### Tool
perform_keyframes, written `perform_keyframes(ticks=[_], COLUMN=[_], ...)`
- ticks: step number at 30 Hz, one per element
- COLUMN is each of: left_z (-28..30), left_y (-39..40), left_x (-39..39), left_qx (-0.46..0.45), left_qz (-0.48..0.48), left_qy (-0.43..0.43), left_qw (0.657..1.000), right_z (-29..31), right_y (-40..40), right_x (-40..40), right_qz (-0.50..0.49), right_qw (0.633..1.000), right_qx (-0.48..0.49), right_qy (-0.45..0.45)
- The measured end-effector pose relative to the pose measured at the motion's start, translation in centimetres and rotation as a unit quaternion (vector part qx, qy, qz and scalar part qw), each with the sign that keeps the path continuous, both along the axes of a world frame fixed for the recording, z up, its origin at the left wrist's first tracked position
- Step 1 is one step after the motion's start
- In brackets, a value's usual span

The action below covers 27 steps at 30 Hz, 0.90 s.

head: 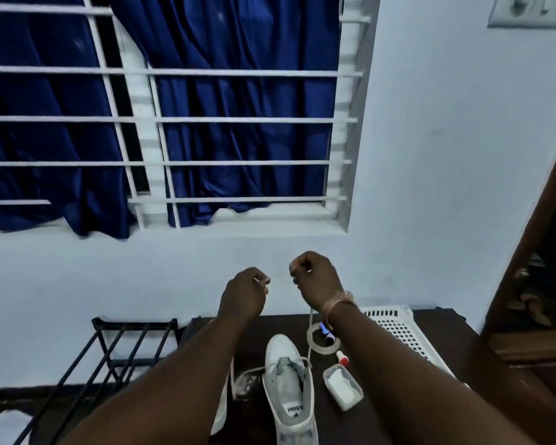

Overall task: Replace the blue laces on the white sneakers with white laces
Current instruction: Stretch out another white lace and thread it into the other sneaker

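A white sneaker (pixel 289 390) stands on the dark table (pixel 430 326), toe pointing away from me. A white lace (pixel 310 332) runs up from its eyelets to my right hand (pixel 315 281), which grips one end, raised high above the shoe. My left hand (pixel 243 295) is raised beside it and pinches the other lace end, whose tip shows at its fingers. The second white sneaker (pixel 221 409) lies partly hidden under my left forearm. No blue lace is visible on the shoe.
A tape roll (pixel 321 343), a small red-capped tube (pixel 341 357) and a clear plastic box (pixel 343 391) lie right of the sneaker. A white perforated basket (pixel 395 326) sits at the back right. A black metal rack (pixel 126 345) stands on the left. The wall and barred window are close ahead.
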<state>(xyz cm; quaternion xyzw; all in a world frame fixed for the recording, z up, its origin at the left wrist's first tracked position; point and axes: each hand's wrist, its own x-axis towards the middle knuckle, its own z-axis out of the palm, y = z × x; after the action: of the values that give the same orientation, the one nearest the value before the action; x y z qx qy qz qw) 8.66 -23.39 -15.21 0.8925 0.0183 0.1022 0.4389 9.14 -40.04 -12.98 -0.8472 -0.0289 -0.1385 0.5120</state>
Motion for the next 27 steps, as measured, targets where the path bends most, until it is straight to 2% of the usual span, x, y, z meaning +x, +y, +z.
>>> perform_keyframes(ticks=[4,6,9,11,14,18,21,23,27], left_z=[-7.6,-10.6,-14.2,-15.7,-17.0,-18.0,-17.5,-17.4,-17.3], left_y=[0.5,0.4,0.2,0.1,-0.1,0.4,-0.1,-0.7,-1.6], left_x=[-0.9,-1.5,-2.2,-2.9,-3.2,-3.0,-2.8,-2.5,-2.5], left_qx=[0.073,0.071,0.002,-0.006,-0.042,-0.128,-0.156,-0.157,-0.057], left_qz=[0.018,0.049,0.074,0.066,0.058,0.077,0.066,0.052,0.044], left_qy=[0.055,0.088,0.149,0.171,0.185,0.21,0.204,0.197,0.175], left_qw=[0.996,0.992,0.986,0.983,0.98,0.966,0.964,0.966,0.982], right_z=[-6.8,-9.9,-14.4,-16.4,-18.1,-19.3,-20.0,-20.5,-21.2], right_y=[-0.2,0.1,0.9,1.1,1.2,1.5,1.5,1.4,1.4], right_x=[-1.0,-1.4,-1.9,-2.4,-2.9,-3.4,-3.6,-3.5,-3.2], right_qz=[0.025,0.035,0.054,0.045,-0.005,-0.027,-0.058,-0.067,-0.057], right_qw=[0.994,0.988,0.978,0.968,0.951,0.916,0.909,0.917,0.927], right_qx=[-0.085,-0.117,-0.163,-0.213,-0.298,-0.387,-0.404,-0.381,-0.363], right_qy=[0.058,0.095,0.122,0.127,0.083,0.105,0.083,0.094,0.071])
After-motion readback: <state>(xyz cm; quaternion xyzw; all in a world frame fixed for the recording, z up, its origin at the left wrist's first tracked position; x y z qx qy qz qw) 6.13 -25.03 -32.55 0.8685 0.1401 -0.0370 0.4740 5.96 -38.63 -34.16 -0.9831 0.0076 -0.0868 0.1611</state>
